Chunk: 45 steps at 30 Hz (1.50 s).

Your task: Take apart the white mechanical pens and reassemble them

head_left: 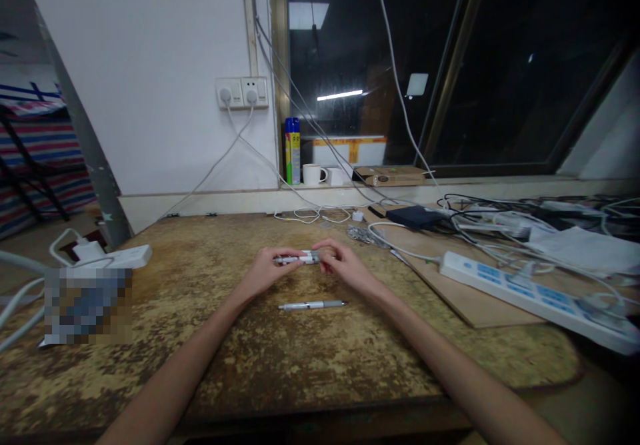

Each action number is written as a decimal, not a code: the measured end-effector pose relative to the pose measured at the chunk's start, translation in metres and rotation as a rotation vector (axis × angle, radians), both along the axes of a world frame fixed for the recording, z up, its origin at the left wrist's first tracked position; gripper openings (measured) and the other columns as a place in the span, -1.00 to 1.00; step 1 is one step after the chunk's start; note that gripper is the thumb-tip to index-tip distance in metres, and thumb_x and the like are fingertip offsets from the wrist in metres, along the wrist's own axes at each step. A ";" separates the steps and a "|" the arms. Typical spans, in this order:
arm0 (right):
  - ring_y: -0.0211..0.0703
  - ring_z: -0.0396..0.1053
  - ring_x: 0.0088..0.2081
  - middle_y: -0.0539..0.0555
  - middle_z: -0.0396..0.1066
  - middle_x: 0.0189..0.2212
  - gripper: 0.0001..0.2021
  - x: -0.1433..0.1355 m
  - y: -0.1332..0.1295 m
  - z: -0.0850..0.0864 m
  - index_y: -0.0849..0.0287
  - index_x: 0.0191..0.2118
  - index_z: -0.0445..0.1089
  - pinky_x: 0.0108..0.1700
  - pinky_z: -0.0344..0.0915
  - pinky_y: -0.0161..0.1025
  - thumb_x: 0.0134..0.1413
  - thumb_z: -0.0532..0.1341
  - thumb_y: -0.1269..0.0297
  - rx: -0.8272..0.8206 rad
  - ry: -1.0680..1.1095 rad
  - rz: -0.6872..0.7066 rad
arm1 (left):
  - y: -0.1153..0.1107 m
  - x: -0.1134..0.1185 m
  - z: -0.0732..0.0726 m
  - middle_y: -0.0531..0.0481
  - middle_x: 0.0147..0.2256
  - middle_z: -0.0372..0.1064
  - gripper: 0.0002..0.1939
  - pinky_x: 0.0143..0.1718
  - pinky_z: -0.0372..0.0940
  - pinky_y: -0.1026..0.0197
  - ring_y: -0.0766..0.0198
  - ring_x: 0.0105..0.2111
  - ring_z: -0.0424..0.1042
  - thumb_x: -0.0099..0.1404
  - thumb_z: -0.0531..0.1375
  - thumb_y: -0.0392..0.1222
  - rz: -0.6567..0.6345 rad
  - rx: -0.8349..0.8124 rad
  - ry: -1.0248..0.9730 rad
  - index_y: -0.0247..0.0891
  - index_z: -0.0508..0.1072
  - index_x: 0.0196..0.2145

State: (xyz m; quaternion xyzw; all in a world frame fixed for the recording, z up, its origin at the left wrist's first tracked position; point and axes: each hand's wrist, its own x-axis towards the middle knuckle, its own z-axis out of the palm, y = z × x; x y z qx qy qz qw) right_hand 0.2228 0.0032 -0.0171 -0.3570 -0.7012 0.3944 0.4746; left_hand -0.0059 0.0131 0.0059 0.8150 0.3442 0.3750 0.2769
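Observation:
Several slim white-and-grey pens (304, 258) lie side by side between my hands, just above or on the worn wooden table (240, 365). My left hand (269, 272) is closed on their left end, thumb along the near side. Around the grey right end, my right hand (346, 266) has its fingers curled and pinching. The fingers hide part of the pens, so their exact number cannot be told. Nearer to me, a single pen (311, 305) of the same look rests crosswise on the table, its dark tip to the right, touched by neither hand.
At right, a long white power strip (530, 298) lies over a wooden board (450, 292) among tangled cables. Another power strip (115, 257) sits at left beside a blurred-out object (87, 306). A spray can (293, 152) and a mug (314, 174) stand on the windowsill.

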 end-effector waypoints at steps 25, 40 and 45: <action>-0.23 0.27 -0.47 -0.06 0.34 -0.52 -0.72 0.001 -0.003 0.005 0.17 -0.11 0.45 -0.39 0.14 -0.31 0.21 0.16 0.10 0.018 -0.054 -0.028 | -0.003 0.003 0.003 -0.07 -0.13 0.60 -0.68 -0.05 0.32 0.21 0.13 -0.14 0.53 0.30 0.25 -0.01 0.004 -0.010 0.003 -0.23 0.63 -0.10; -0.20 0.29 -0.38 -0.03 0.38 -0.41 -0.68 0.001 -0.009 0.010 0.12 -0.05 0.42 -0.29 0.19 -0.27 0.20 0.22 0.02 0.097 -0.060 -0.040 | -0.002 0.002 0.003 -0.09 -0.14 0.60 -0.69 -0.04 0.32 0.19 0.11 -0.15 0.54 0.30 0.25 -0.02 0.004 0.003 -0.022 -0.24 0.63 -0.12; -0.23 0.21 -0.47 -0.08 0.27 -0.54 -0.70 0.003 -0.015 0.017 0.13 -0.07 0.42 -0.37 0.13 -0.29 0.23 0.20 0.04 0.037 -0.042 0.041 | -0.002 0.000 0.004 -0.11 -0.13 0.59 -0.68 -0.06 0.31 0.18 0.11 -0.16 0.53 0.29 0.27 0.00 0.012 0.054 0.006 -0.21 0.64 -0.10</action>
